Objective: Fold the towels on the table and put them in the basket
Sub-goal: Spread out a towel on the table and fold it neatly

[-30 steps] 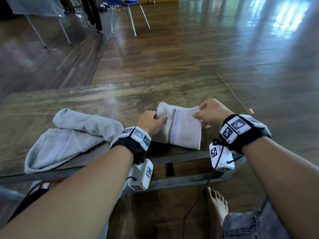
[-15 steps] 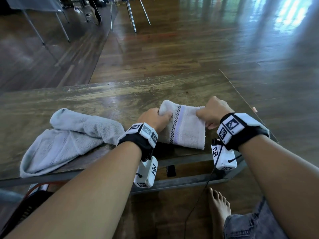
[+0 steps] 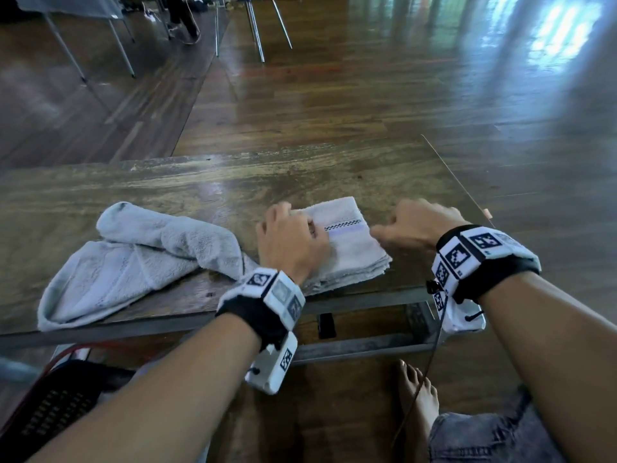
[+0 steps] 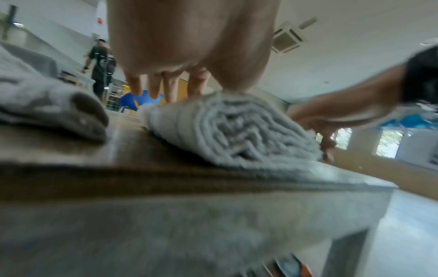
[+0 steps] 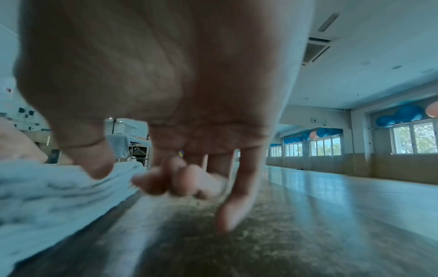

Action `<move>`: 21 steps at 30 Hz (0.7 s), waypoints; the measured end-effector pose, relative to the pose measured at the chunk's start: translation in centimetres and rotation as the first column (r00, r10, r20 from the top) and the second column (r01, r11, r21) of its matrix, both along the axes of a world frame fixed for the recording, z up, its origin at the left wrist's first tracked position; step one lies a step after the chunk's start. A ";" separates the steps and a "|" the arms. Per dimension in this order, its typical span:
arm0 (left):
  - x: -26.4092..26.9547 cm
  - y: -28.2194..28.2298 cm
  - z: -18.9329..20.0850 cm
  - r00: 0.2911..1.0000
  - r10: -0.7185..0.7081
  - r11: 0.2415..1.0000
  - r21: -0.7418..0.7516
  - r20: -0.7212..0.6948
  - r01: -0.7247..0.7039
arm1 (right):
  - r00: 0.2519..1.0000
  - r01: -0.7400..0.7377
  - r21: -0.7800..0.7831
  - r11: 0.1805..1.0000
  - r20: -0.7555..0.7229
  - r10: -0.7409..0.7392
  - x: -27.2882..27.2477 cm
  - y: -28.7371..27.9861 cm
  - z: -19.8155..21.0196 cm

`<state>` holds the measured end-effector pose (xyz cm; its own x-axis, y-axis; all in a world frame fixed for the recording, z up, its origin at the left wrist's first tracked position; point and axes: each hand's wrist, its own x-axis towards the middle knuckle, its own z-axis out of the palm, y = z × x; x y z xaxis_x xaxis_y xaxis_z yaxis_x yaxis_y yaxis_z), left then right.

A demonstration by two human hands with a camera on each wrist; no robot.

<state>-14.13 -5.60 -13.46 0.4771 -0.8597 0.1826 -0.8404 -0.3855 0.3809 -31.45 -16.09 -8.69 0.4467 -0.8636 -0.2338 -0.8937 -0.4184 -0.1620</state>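
**Folded towel lying near the worktop's front edge**

The small folded grey terry towel with a checkered band (image 3: 347, 248) is lying on the dark wooden worktop (image 3: 233, 182). The left hand (image 3: 290, 245) is pressing it with straightened fingers. The right hand (image 3: 414, 225), loosely curled and grasping nothing, is hovering beside it. A crumpled grey towel (image 3: 133, 259) is lying to the left.

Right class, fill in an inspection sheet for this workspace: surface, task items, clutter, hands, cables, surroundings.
Surface: worn wooden table with a metal edge.
Job's things: folded towel lying flat near the front edge; crumpled towel unfolded beside it; dark basket low at the left, below the table.
Clutter: nothing seen.
Hands: left hand rests flat on the folded towel; right hand at its right edge, fingers loosely curled, thumb touching the towel.
Cables: thin black cable hanging from the right wrist unit.
Surroundings: wooden floor, chair legs, a person standing far off.
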 end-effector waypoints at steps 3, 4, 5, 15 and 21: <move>-1.3 0.6 -1.1 0.994 -0.106 0.987 0.115 -0.034 0.109 | 0.967 0.026 -0.302 0.953 0.250 0.053 0.8 0.5 -0.6; -1.4 0.4 -1.2 0.989 -0.141 0.982 0.119 -0.042 0.145 | 0.940 0.002 -0.333 0.943 0.322 0.111 1.1 0.6 -0.7; -1.5 0.1 -1.1 0.984 -0.169 0.977 0.125 -0.047 0.174 | 0.915 -0.050 -0.333 0.942 0.362 0.177 1.5 0.8 -1.0; -0.6 -1.3 -3.7 0.967 -0.229 0.951 0.185 -0.111 0.246 | 0.943 -0.235 0.015 0.972 0.246 0.224 2.4 2.6 -6.3; 0.4 -1.6 -3.7 0.963 -0.251 0.936 0.229 -0.100 0.268 | 0.958 -0.182 0.063 0.981 0.236 0.163 2.4 3.1 -6.2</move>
<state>-13.69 -7.21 -17.12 0.2359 -0.9694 -0.0681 -0.8987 -0.2443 0.3641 -29.09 -13.04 -14.92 0.6372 -0.7505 -0.1756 -0.7441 -0.5395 -0.3941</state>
